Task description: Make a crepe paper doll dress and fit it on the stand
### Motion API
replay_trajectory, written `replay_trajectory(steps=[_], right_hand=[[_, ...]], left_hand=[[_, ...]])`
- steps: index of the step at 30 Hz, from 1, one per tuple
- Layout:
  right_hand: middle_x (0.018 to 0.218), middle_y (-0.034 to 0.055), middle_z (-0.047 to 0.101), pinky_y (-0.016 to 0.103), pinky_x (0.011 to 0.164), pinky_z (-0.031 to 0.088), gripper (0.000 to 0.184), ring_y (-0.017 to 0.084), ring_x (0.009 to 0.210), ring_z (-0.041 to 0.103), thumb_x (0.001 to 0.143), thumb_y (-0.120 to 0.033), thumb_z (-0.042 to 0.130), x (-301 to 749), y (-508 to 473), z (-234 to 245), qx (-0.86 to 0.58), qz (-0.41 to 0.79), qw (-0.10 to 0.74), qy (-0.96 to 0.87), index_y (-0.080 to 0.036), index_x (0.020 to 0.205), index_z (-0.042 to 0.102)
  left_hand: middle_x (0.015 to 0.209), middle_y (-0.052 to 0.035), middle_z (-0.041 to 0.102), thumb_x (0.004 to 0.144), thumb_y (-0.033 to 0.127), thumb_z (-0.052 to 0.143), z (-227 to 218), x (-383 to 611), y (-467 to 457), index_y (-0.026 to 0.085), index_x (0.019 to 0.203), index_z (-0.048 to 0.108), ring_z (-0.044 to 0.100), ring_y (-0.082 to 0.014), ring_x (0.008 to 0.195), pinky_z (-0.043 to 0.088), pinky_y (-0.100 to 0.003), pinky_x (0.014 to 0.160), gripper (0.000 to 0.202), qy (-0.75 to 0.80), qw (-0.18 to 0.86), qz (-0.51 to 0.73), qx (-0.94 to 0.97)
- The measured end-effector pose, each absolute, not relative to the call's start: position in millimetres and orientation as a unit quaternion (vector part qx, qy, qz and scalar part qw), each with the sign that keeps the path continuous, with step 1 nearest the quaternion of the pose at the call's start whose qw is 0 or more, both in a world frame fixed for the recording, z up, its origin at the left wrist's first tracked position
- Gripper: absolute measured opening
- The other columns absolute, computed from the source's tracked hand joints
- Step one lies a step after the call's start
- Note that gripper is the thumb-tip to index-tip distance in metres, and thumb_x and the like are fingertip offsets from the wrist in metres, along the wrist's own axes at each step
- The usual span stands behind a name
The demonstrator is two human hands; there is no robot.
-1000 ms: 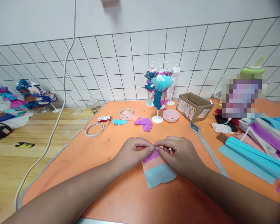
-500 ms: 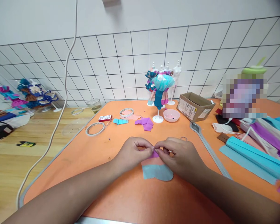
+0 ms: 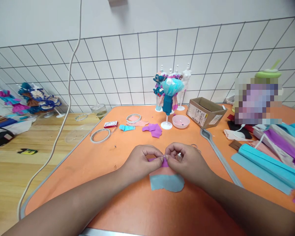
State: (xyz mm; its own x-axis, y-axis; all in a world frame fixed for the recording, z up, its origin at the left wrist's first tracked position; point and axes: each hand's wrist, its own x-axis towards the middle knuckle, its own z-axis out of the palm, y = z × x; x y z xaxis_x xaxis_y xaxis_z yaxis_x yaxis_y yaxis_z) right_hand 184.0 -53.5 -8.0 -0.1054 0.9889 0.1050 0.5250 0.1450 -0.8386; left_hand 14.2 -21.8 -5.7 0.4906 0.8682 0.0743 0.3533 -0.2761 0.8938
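Layered crepe paper (image 3: 167, 182) in purple, peach and light blue hangs from my fingertips, just above the orange table or touching it; I cannot tell which. My left hand (image 3: 145, 160) pinches its purple top edge between thumb and forefinger. Right beside it, my right hand (image 3: 188, 161) pinches the same edge, thumb and fingertips meeting the left ones. Behind the right hand shows a thin loop (image 3: 195, 147), perhaps a scissors handle, mostly hidden. Beyond my hands lie a purple paper scrap (image 3: 154, 130) and a blue one (image 3: 127, 127).
A small dress form (image 3: 166, 124) in teal and blue stands ahead, others behind it. Around it are a pink bowl (image 3: 181, 121), a cardboard box (image 3: 204, 113) and tape rolls (image 3: 100, 135). Folded blue paper (image 3: 267, 164) lies right. A white cable (image 3: 69, 82) hangs at left.
Both pinching hands have shifted slightly right along the paper's top edge. The right fingers are more curled, and more of the purple layer shows on the left.
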Motion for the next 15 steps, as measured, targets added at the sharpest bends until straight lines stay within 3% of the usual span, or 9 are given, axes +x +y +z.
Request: replay_trajectory(steps=[4, 15], right_hand=[[0.06, -0.0042, 0.048, 0.02, 0.049, 0.033, 0.012, 0.009, 0.053, 0.043, 0.072, -0.029, 0.057, 185.2, -50.7, -7.2, -0.567, 0.415, 0.36, -0.613, -0.018, 0.073, 0.062], [0.059, -0.0035, 0.048, 0.022, 0.05, 0.035, 0.012, 0.01, 0.054, 0.043, 0.073, -0.029, 0.057, 189.2, -47.0, -11.0, -0.566, 0.398, 0.375, -0.617, -0.018, 0.073, 0.062]], left_hand=[[0.08, -0.006, 0.071, 0.075, 0.019, 0.06, -6.0, 12.1, -20.7, 0.013, 0.075, 0.073, 0.064, -0.0158, 0.075, 0.049, -0.024, 0.07, 0.014, 0.404, 0.463, 0.298, 0.73], [0.088, -0.0077, 0.073, 0.081, 0.025, 0.06, -8.4, 11.9, -19.6, 0.012, 0.085, 0.073, 0.065, -0.0182, 0.083, 0.05, -0.026, 0.076, 0.019, 0.389, 0.487, 0.29, 0.726]])
